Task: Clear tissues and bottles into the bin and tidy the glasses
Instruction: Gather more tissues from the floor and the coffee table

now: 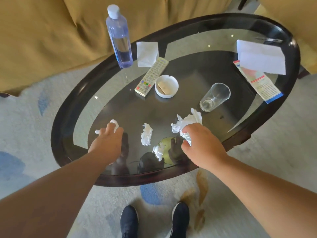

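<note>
Glass desk [58,127]: left fingers [109,130] pinch a small tissue [115,124] at seven o'clock; right fingers [189,130] clutch a bigger tissue [190,119] at five.

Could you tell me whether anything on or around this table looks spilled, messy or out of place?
Yes: brown stains streak the carpet near the right shoe, like a spill. A middle tissue and a near tissue lie crumpled on the table.
</note>
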A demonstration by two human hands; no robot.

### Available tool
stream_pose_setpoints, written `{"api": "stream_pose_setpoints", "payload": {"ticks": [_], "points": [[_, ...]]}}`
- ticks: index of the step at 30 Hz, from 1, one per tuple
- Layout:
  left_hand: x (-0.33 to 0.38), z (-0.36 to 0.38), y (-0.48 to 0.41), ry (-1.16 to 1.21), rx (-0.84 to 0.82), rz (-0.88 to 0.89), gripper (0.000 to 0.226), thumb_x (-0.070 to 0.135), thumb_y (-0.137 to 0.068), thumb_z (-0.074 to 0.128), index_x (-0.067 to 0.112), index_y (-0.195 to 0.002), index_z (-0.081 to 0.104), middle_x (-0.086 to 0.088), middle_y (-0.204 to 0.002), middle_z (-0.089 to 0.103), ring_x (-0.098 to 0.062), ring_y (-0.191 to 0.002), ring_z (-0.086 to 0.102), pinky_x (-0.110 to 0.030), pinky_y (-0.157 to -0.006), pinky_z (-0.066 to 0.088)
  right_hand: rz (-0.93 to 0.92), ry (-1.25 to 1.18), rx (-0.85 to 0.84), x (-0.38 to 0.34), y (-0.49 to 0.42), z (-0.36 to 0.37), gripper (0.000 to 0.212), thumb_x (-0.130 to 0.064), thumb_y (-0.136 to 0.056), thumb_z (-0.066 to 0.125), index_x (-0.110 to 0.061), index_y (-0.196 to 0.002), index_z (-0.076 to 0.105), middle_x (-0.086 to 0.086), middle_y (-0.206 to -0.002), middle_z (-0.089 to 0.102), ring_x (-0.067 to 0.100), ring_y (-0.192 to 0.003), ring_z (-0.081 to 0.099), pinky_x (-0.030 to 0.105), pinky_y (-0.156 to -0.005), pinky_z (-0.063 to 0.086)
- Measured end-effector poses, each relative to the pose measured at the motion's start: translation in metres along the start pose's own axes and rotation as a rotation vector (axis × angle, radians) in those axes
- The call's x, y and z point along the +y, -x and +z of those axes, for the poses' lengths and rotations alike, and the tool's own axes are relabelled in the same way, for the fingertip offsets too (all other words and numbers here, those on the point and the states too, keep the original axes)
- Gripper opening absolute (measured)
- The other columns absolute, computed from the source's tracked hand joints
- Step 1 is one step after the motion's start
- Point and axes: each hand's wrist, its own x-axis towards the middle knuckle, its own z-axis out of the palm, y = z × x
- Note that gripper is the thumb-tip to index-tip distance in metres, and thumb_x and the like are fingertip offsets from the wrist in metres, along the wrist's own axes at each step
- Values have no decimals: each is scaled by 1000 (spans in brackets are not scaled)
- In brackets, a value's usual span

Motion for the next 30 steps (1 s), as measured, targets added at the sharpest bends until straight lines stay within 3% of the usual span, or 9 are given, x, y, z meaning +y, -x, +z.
{"api": "stream_pose_setpoints", "payload": {"ticks": [3,6,9,12,15,19,23,26,30], "points": [[0,-3,-3,223,-44,-77,25,2,-86,49,10,-111,48,-9,-115,44,-28,-103,49,-41,-90,50,3,0,-13,5,-2,3,27,-23,-87,54,-19,-113,57,-2,-113,56,19,-100,52,34,-79,49],[5,-12,-3,388,12,-43,14,3,-86,45,14,-95,45,-5,-99,45,-26,-92,49,-41,-82,49,17,-5,-12,8,-3,1,27,-21,-86,54,-18,-113,57,-2,-113,56,20,-100,52,34,-78,49],[20,-28,-4,486,49,82,31,7,-84,51,24,-110,47,0,-108,43,-20,-92,48,-34,-78,46,14,-6,-9,11,-5,-5,24,-21,-87,55,-18,-110,57,-4,-104,55,16,-91,52,31,-73,49],[45,-36,-9,462,9,251,56,8,-83,55,38,-129,42,1,-125,36,-21,-101,52,-36,-83,53,13,-9,-5,13,-10,-9,23,-21,-86,55,-18,-109,56,-3,-105,55,17,-90,51,32,-72,50],[63,-24,-16,354,-38,260,49,6,-85,54,33,-125,47,-2,-136,28,-26,-103,54,-39,-82,54,20,-15,-10,20,-13,-9,26,-21,-86,55,-18,-111,55,-2,-111,55,19,-97,51,34,-76,49],[66,-15,-16,316,-77,149,18,4,-85,49,13,-100,51,-7,-115,40,-27,-85,53,-42,-77,53,34,1,-15,33,-12,-5,24,-21,-86,55,-17,-110,56,0,-110,56,20,-96,51,35,-75,49],[62,-27,-13,369,-34,150,14,12,-83,49,20,-94,46,0,-97,42,-24,-79,49,-35,-70,45,30,-2,-18,40,-9,-5,24,-22,-86,57,-16,-110,57,2,-108,57,18,-90,52,28,-70,47],[64,-39,-7,434,-24,237,28,20,-85,49,35,-108,47,8,-98,41,-16,-72,48,-29,-67,40,22,-13,-12,39,-8,-9,25,-22,-86,58,-16,-110,57,1,-108,58,17,-90,53,27,-70,48],[79,-34,4,390,-143,450,52,19,-89,54,50,-129,42,11,-112,38,-8,-80,54,-22,-72,46,9,-11,-13,36,-12,-13,23,-21,-85,57,-16,-108,56,1,-108,57,19,-94,52,34,-73,51]]}}
